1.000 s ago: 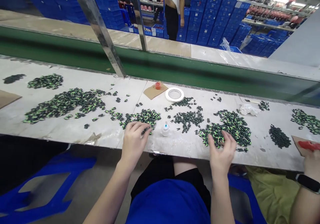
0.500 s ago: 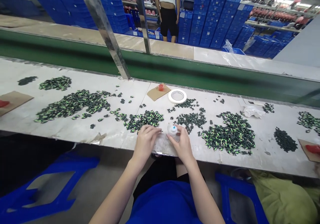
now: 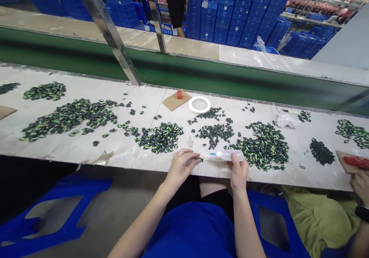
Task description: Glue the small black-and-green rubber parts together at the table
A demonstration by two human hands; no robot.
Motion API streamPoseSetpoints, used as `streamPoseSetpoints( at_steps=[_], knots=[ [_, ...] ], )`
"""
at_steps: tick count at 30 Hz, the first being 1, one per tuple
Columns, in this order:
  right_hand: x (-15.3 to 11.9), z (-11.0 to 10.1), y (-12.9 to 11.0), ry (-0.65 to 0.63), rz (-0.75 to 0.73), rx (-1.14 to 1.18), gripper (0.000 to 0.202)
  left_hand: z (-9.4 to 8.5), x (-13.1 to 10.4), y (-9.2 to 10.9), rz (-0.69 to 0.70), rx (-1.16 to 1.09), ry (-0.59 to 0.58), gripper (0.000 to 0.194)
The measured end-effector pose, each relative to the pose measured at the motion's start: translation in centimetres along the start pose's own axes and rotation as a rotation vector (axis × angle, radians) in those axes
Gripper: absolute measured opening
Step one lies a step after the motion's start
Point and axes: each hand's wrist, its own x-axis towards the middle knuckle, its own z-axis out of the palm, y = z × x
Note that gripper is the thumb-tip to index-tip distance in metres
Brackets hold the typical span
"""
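Note:
My right hand (image 3: 240,173) is wrapped round a translucent white squeeze bottle (image 3: 230,155), which lies level in the air with its blue nozzle tip pointing left. My left hand (image 3: 183,165) pinches a small black-and-green plastic part (image 3: 201,160) at its fingertips, a short gap from the nozzle. Behind my left hand is a heap of black-and-green parts (image 3: 161,137). A second such heap (image 3: 265,146) spreads just beyond and right of the bottle. Between them sit loose small black pieces (image 3: 216,133).
A white tape roll (image 3: 199,105) and a red-filled cup (image 3: 179,94) on cardboard (image 3: 173,102) stand farther back. Crumpled white tissue (image 3: 286,121) lies right. A larger heap (image 3: 72,117) lies left. At far right, a co-worker's hand (image 3: 361,185) rests by the table edge.
The bottle has turned from pointing at me to lying sideways, nozzle leftward, as my right hand moved right. My left hand still pinches a small part. The view has shifted slightly.

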Motion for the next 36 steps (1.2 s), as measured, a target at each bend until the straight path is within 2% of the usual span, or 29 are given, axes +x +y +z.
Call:
streamPoseSetpoints(
  at_steps=[8,21,36],
  knots=[
    [-0.93,0.55,-0.36,-0.061,-0.051,-0.264,0.035,0.21,-0.43,0.18,-0.063,-0.055,0.07,0.009],
    [-0.82,0.96,-0.73,-0.096,-0.015,-0.255,0.032,-0.01,-0.47,0.38,-0.07,-0.047,0.066,0.007],
    [-0.75,0.9,-0.75,-0.055,-0.029,-0.267,0.034,-0.12,-0.5,0.44,-0.097,-0.106,0.066,0.006]
  ],
)
